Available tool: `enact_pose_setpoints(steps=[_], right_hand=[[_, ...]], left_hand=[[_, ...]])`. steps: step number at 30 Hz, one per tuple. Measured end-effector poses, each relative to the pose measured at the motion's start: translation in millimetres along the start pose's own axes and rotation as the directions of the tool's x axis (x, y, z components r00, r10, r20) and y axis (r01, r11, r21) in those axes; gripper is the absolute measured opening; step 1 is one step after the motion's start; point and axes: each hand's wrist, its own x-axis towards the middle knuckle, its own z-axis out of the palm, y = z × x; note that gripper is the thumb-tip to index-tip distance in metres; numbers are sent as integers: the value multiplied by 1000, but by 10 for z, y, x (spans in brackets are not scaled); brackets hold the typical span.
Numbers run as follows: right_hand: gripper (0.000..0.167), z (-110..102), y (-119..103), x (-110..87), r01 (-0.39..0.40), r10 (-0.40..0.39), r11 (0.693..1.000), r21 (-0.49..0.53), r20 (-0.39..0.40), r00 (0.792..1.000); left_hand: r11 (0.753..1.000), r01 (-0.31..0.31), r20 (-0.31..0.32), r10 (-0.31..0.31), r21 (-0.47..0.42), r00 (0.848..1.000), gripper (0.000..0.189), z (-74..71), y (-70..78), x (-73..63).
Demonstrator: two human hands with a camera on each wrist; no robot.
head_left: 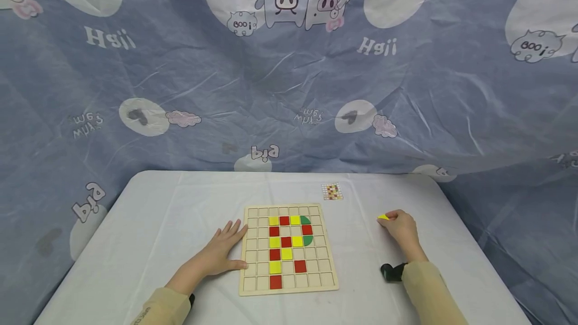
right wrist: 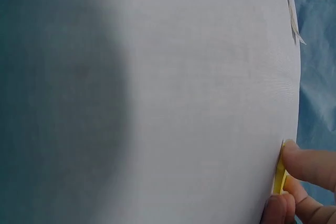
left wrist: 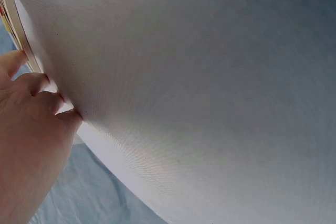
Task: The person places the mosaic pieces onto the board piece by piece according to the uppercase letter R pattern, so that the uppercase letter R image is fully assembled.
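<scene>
My left hand point(head_left: 220, 253) rests on the white table with its fingers spread. Its thumb and fingertips touch the left edge of a wooden grid board point(head_left: 324, 255). In the left wrist view the left hand point(left wrist: 37, 119) lies along the board's edge point(left wrist: 21, 35). Red and yellow square tiles and two green quarter-round tiles point(head_left: 308, 240) fill some of the board's cells. To the right of the board, my right hand point(head_left: 403, 229) pinches a yellow tile point(head_left: 383, 217) between thumb and fingers. The yellow tile point(right wrist: 280, 174) appears edge-on in the right wrist view, its exact outline partly hidden.
A small pattern card point(head_left: 332, 191) lies behind the board, showing a coloured grid. The white table point(head_left: 189, 204) ends at a blue-grey printed curtain point(head_left: 280, 64). A dark wrist device point(head_left: 392, 272) sits by the right sleeve.
</scene>
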Motion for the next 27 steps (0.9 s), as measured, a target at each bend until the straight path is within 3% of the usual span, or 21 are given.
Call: enact_pose_setpoints(steps=[14, 21, 27], right_hand=[[34, -38, 32, -29, 27, -27, 999, 38, -1, 1000], [30, -41, -24, -187, 148, -155, 982, 117, 53, 987], [22, 125, -279, -523, 224, -257, 951, 211, 143, 956]], left_hand=[[1000, -1, 0, 1, 5, 1000, 102, 20, -5, 4], [1000, -2, 2, 2, 4, 1000, 103, 21, -1, -1], [1000, -4, 5, 4, 8, 1000, 103, 9, 3, 10]])
